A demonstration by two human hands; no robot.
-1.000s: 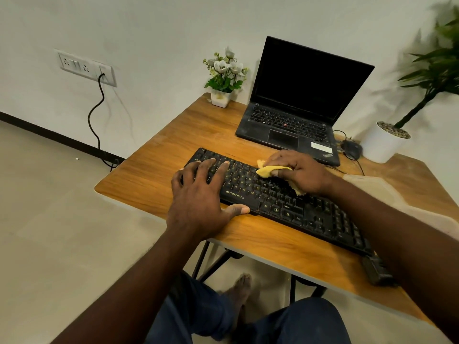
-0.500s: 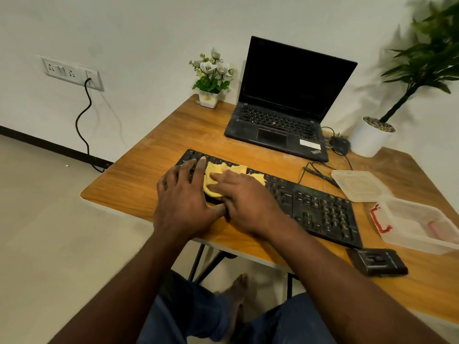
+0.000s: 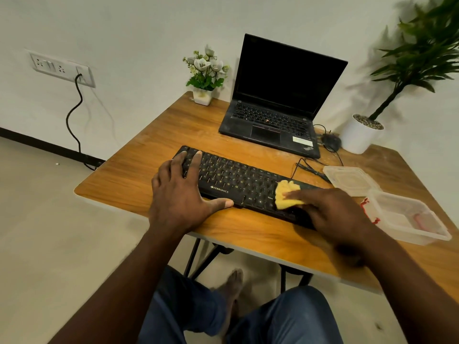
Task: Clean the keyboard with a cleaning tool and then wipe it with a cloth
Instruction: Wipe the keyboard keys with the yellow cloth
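A black keyboard (image 3: 236, 180) lies across the wooden table (image 3: 139, 175). My left hand (image 3: 183, 194) rests flat on its left end, fingers spread over the keys and thumb along the front edge. A lump of yellow cleaning gel (image 3: 285, 193) sits on the keys right of the middle. My right hand (image 3: 332, 214) presses on the gel with straight fingers and covers the keyboard's right end. The right hand is blurred. No cloth shows in view.
A black open laptop (image 3: 275, 120) stands behind the keyboard, a small white flower pot (image 3: 203, 95) to its left. A mouse (image 3: 330, 141) and a white plant pot (image 3: 360, 135) are at the back right. An open clear plastic box (image 3: 407, 219) and lid (image 3: 350, 180) lie right of the keyboard.
My right hand slid the yellow gel from the left part of the keyboard to the right part. My left hand stayed on the left end with fingers spread wider.
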